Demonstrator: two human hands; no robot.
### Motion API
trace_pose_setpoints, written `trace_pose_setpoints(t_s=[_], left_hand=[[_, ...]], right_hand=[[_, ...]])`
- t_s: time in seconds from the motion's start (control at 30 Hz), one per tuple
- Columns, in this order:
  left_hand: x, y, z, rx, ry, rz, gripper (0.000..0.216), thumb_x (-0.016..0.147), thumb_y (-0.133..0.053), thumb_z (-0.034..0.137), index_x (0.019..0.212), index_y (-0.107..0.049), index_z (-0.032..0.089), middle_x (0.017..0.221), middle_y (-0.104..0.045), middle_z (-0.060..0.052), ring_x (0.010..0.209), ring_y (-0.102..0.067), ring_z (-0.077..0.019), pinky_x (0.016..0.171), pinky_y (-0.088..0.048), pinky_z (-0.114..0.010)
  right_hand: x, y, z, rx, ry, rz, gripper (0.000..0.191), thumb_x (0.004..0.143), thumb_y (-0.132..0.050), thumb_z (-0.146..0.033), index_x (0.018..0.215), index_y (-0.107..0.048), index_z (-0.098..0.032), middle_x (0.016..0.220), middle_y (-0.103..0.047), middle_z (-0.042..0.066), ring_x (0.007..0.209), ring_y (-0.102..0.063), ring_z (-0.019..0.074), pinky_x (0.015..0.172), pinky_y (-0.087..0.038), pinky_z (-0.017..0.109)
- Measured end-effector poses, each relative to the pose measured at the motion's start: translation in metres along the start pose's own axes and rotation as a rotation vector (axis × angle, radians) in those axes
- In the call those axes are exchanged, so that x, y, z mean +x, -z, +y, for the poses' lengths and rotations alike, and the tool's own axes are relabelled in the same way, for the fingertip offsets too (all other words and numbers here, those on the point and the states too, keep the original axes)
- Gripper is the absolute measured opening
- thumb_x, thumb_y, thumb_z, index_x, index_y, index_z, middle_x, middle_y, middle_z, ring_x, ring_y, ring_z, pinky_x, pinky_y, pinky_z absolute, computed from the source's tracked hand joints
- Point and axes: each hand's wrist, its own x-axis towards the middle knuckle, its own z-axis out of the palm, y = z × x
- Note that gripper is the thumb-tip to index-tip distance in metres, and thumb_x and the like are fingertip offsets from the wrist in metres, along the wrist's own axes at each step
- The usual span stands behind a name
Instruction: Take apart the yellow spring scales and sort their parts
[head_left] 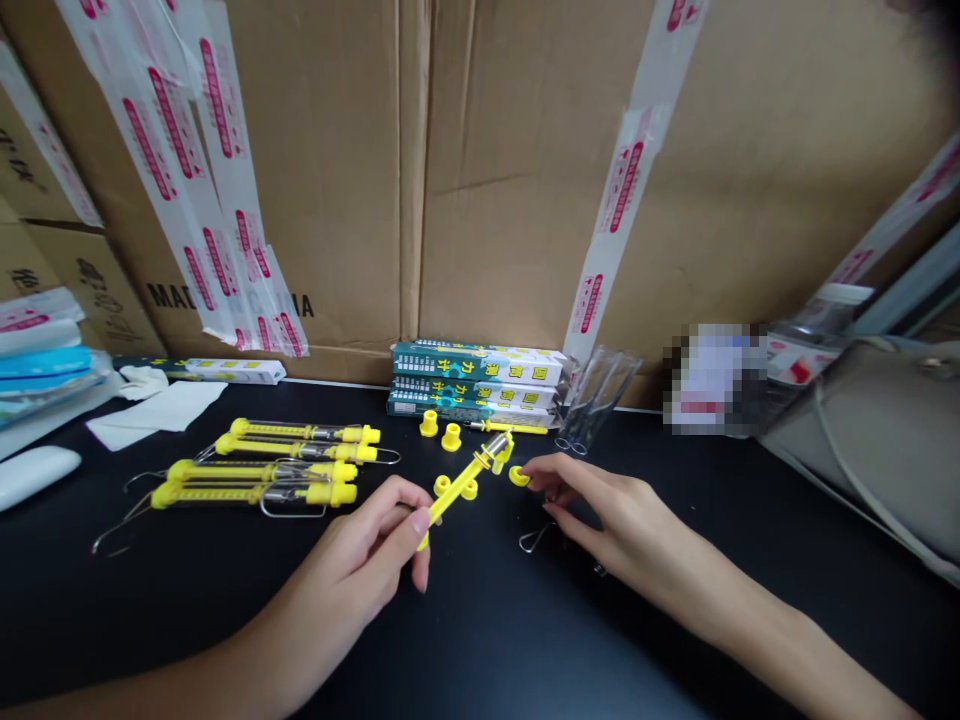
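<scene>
My left hand [375,545] is closed on a yellow rod [463,482] with a metal spring part at its far end, held tilted above the black table [487,640]. My right hand [600,505] lies low on the table with its fingers stretched, the fingertips touching a small yellow cap [518,476]. A wire hook [534,540] lies just below that hand. Two yellow caps [454,488] sit under the rod, and two more [439,430] lie farther back.
Several assembled yellow spring scales [270,465] lie at the left. Teal boxes [476,385] are stacked at the back, clear tubes [596,405] beside them. Taped cardboard cartons [450,170] wall the rear. White paper [161,410] and a grey bag [870,440] flank the table.
</scene>
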Motion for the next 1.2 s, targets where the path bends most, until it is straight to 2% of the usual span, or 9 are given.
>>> trace_pose_setpoints(t_s=[0.2,0.3,0.4,0.47,0.53,0.7,0.8,0.93,1.2], left_hand=[[0.001,0.001,-0.001,-0.001,-0.001,-0.002,0.029,0.100,-0.042,0.048,0.095,-0.051,0.021,0.067,-0.056,0.006,0.042,-0.025,-0.0054,0.041,-0.016,-0.024],[0.002,0.001,-0.001,-0.009,-0.002,-0.009,0.030,0.100,-0.042,0.049,0.095,-0.052,0.021,0.067,-0.056,0.006,0.043,-0.027,-0.0056,0.042,-0.017,-0.023],[0.003,0.000,-0.001,-0.038,-0.007,0.002,0.029,0.099,-0.044,0.049,0.094,-0.051,0.021,0.066,-0.056,0.006,0.041,-0.026,-0.0051,0.041,-0.018,-0.023],[0.003,0.000,-0.002,-0.057,-0.007,0.008,0.028,0.099,-0.045,0.049,0.094,-0.051,0.021,0.065,-0.056,0.007,0.041,-0.025,-0.0046,0.041,-0.017,-0.023],[0.003,0.000,-0.003,-0.080,-0.009,0.007,0.029,0.098,-0.046,0.049,0.094,-0.051,0.021,0.065,-0.056,0.007,0.040,-0.024,-0.0041,0.040,-0.016,-0.022],[0.005,0.000,-0.010,-0.123,-0.051,0.001,0.030,0.098,-0.046,0.050,0.096,-0.051,0.021,0.065,-0.058,0.006,0.037,-0.027,-0.0027,0.038,-0.015,-0.021],[0.006,0.001,-0.013,-0.141,-0.062,0.006,0.031,0.097,-0.048,0.052,0.096,-0.050,0.021,0.063,-0.058,0.007,0.035,-0.027,-0.0023,0.036,-0.014,-0.020],[0.006,0.001,-0.013,-0.137,-0.063,0.008,0.030,0.097,-0.049,0.051,0.096,-0.050,0.021,0.063,-0.057,0.008,0.035,-0.026,-0.0020,0.036,-0.014,-0.019],[0.005,0.001,-0.007,-0.129,-0.038,0.004,0.029,0.098,-0.049,0.049,0.095,-0.051,0.021,0.064,-0.056,0.007,0.038,-0.027,-0.0030,0.037,-0.015,-0.020]], right_hand=[[0.004,0.009,0.005,0.014,0.013,-0.010,0.032,0.092,-0.045,-0.014,0.122,-0.056,-0.021,0.114,-0.070,0.008,0.091,-0.072,0.0170,0.082,-0.058,0.031],[0.002,0.025,0.008,-0.018,-0.044,-0.042,0.019,0.089,-0.057,-0.020,0.108,-0.062,-0.020,0.105,-0.071,0.007,0.086,-0.070,0.0176,0.078,-0.057,0.029],[-0.004,0.039,0.010,-0.010,-0.168,-0.278,0.018,0.077,-0.078,-0.028,0.093,-0.069,-0.023,0.088,-0.071,0.001,0.076,-0.066,0.0172,0.069,-0.055,0.026],[-0.009,0.043,0.012,0.045,-0.244,-0.414,0.025,0.069,-0.085,-0.020,0.089,-0.071,-0.025,0.088,-0.069,-0.002,0.074,-0.065,0.0154,0.064,-0.053,0.022],[-0.013,0.042,0.012,0.082,-0.263,-0.459,0.024,0.066,-0.082,-0.010,0.081,-0.072,-0.026,0.090,-0.068,-0.003,0.074,-0.065,0.0137,0.062,-0.050,0.020],[-0.006,0.036,0.009,0.175,-0.273,-0.339,0.020,0.072,-0.067,-0.005,0.067,-0.072,-0.023,0.065,-0.071,-0.005,0.058,-0.064,0.0118,0.053,-0.045,0.019],[0.002,0.031,0.010,0.184,-0.299,-0.192,0.009,0.078,-0.068,-0.017,0.081,-0.073,-0.024,0.076,-0.076,-0.003,0.066,-0.069,0.0148,0.062,-0.051,0.022],[0.006,0.021,0.015,0.193,-0.312,-0.042,0.014,0.080,-0.067,-0.028,0.092,-0.072,-0.024,0.091,-0.077,0.002,0.081,-0.073,0.0204,0.077,-0.056,0.029],[0.005,0.012,0.014,0.217,-0.301,-0.010,0.015,0.079,-0.068,-0.031,0.092,-0.072,-0.024,0.089,-0.076,0.000,0.080,-0.073,0.0176,0.076,-0.057,0.026]])
